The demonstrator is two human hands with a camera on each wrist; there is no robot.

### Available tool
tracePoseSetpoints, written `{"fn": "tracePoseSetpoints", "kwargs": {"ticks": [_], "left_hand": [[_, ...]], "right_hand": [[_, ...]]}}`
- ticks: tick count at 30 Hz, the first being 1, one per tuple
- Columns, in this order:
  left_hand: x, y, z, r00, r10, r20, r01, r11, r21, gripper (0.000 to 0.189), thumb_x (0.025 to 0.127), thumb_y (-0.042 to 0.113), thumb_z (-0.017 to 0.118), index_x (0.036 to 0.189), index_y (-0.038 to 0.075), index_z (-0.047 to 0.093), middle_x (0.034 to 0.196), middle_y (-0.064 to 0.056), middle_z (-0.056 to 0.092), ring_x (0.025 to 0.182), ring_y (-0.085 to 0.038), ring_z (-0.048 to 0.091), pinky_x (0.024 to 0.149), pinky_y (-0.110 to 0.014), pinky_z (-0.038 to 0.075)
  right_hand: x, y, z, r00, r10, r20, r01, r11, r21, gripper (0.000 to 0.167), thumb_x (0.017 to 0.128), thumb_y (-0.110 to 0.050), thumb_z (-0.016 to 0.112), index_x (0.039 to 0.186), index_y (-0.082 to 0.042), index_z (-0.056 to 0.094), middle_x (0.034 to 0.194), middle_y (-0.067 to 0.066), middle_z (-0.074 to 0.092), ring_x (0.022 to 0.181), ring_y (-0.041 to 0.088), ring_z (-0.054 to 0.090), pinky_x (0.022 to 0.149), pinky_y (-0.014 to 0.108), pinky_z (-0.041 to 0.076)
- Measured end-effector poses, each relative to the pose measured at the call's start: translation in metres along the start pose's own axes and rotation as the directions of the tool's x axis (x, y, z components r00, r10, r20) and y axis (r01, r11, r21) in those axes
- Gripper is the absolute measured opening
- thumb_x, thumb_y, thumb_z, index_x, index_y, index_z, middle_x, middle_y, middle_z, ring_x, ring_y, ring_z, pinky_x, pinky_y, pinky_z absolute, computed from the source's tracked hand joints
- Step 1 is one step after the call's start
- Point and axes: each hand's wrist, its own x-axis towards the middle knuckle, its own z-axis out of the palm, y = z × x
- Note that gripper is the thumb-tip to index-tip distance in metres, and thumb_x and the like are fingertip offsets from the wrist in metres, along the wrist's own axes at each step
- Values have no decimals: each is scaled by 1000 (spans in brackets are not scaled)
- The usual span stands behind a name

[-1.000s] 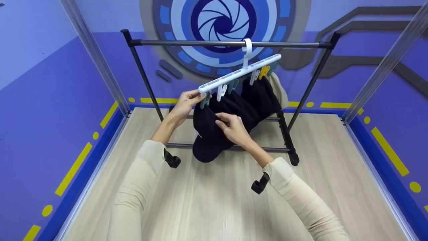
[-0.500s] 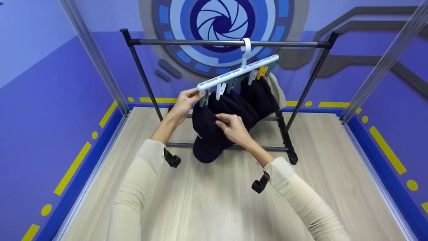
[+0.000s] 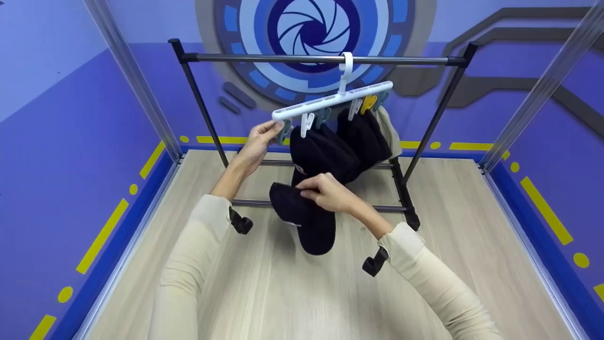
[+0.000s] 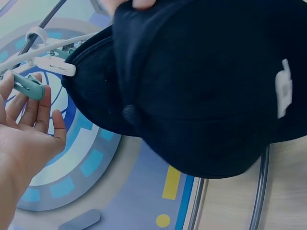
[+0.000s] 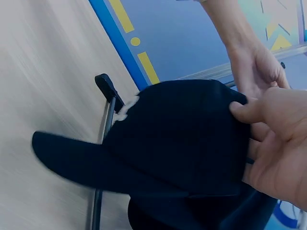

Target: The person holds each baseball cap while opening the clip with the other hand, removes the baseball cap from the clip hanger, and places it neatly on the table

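My right hand (image 3: 331, 192) pinches the crown of a black baseball cap (image 3: 291, 204), its brim hanging downward. In the right wrist view, the thumb lies on the outside of that cap (image 5: 177, 134). Up at the left end of a white clip hanger (image 3: 330, 101), my left hand (image 3: 255, 145) pinches a grey-green clip (image 3: 284, 131). The left wrist view shows this clip (image 4: 29, 86) between the fingers, with no cap in it. More black caps (image 3: 321, 150) hang from the hanger behind the held one, and a beige cap (image 3: 388, 131) hangs at the far end.
The hanger hooks over the top bar (image 3: 283, 58) of a black garment rack. White clips (image 3: 307, 124) and a yellow clip (image 3: 368, 104) line the hanger. The rack's lower bars (image 3: 255, 203) stand above a wood-look floor (image 3: 283, 293), with blue-purple walls around.
The held cap has come out of the end clip and moved down and toward me with my right hand. The hanger's near end has swung slightly up and left; my left hand stays on the clip.
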Motion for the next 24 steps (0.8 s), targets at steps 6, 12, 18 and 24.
{"fn": "tracePoseSetpoints", "kwargs": {"ticks": [6,12,18,24], "left_hand": [[-1,1,-2,1000,-15,12,15,1000,-7,41,108,20,50,140,-4,57,104,2,76,102,-13,61,87,-30,41],[-3,3,-5,999,-36,11,36,999,-3,43,109,23,47,144,0,54,100,8,76,105,-12,64,90,-32,40],[-4,2,-10,999,-36,-4,36,999,-10,31,108,21,50,129,3,65,99,6,77,103,-16,65,91,-33,43],[-8,-1,-19,999,-47,-6,47,998,29,21,108,23,51,118,14,68,102,9,76,107,-17,64,92,-33,41]], "right_hand": [[-8,-4,-1,980,-77,186,90,994,-64,19,95,1,63,108,2,77,104,15,78,99,27,75,87,41,59],[-13,-7,-2,944,-78,321,104,992,-67,16,97,-1,61,105,-1,76,99,11,78,84,18,68,82,36,57],[-12,-17,-8,887,-114,448,139,990,-25,15,97,-2,61,101,-4,74,90,5,74,79,10,58,76,25,51],[-8,-12,-3,865,-69,497,87,996,-14,13,92,0,58,89,-6,68,73,-5,58,68,4,46,67,19,40]]}}
